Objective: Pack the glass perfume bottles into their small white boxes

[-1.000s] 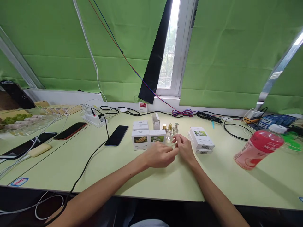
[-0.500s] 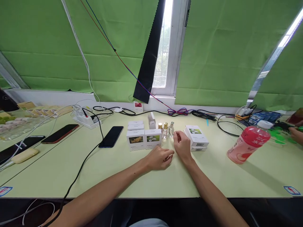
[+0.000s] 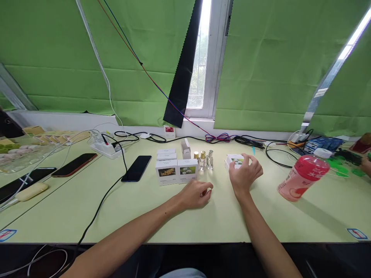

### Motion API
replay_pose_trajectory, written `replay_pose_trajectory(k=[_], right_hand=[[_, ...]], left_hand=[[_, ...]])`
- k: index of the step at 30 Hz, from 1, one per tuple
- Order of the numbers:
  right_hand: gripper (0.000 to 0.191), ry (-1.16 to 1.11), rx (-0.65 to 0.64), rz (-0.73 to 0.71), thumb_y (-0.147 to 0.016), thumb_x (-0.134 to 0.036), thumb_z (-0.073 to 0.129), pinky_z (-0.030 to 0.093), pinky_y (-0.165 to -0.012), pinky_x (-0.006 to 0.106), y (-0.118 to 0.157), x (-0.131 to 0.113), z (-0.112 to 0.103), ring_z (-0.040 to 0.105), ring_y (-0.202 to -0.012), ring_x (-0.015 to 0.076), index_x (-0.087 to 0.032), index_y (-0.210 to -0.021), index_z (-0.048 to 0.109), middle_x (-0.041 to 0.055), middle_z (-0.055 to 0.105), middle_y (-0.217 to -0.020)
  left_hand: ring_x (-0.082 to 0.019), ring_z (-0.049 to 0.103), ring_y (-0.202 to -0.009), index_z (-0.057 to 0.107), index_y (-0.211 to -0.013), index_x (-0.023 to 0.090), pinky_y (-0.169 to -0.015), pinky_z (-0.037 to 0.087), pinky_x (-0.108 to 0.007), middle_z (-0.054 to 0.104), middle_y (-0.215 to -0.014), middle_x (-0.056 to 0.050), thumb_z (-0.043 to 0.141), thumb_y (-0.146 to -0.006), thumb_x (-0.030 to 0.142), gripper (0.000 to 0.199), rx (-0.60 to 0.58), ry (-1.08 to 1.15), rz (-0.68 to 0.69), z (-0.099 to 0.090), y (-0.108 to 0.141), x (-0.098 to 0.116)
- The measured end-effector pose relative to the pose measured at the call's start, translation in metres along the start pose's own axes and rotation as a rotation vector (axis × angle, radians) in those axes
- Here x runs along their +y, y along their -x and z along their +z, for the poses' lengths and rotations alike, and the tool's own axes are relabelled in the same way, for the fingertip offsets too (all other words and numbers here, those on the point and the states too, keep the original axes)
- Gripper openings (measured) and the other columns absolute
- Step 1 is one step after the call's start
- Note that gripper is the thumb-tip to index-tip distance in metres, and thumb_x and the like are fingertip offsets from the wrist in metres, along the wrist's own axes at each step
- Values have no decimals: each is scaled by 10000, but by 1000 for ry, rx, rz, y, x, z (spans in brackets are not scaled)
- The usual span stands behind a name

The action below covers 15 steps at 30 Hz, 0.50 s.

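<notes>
My left hand rests on the table with curled fingers, just in front of two upright white boxes with flower pictures. What it holds, if anything, is hidden. My right hand lies over the white boxes at the right, its thumb and fingers spread round their sides. Three small glass bottles, two with gold caps, stand between the box groups. Behind the left pair are further white boxes and a narrow box with its top open.
A pink drink bottle stands at the right. Phones, a power strip and cables occupy the left. Black cables run along the wall. Another person's hand shows at the right edge.
My right hand has moved right, from beside the glass bottles onto the right-hand white boxes, and its fingers have spread round them. My left hand has hardly moved.
</notes>
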State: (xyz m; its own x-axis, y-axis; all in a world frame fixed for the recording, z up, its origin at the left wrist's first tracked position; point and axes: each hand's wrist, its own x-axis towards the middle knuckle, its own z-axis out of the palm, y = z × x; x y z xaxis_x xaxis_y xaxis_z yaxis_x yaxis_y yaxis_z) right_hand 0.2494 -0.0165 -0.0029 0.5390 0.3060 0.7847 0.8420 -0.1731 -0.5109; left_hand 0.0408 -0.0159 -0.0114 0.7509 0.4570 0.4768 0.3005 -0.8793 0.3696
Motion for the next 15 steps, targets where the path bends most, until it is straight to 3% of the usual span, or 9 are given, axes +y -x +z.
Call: replay_pose_trajectory(k=[8,15], right_hand=[[494,72,-176,80,-772,-382,631,295,-1043,533,0,13,4,492,-1159,368,-167,-1217,642,190,571,-1260],[528,85,-255,103,-753,-327,628,296,-1037,519,2,12,4,519,-1137,363,-168,-1255,609,190,569,-1265]], left_hand=[[-89,499,-496,682,-902,165,-519,359,-202,615,-600,20,516,-861,169,171,-16,21,-36,-1,-1,1],[-86,487,-493,686,-906,169,-519,349,-200,597,-590,29,527,-851,162,169,-22,20,-45,-2,-1,3]])
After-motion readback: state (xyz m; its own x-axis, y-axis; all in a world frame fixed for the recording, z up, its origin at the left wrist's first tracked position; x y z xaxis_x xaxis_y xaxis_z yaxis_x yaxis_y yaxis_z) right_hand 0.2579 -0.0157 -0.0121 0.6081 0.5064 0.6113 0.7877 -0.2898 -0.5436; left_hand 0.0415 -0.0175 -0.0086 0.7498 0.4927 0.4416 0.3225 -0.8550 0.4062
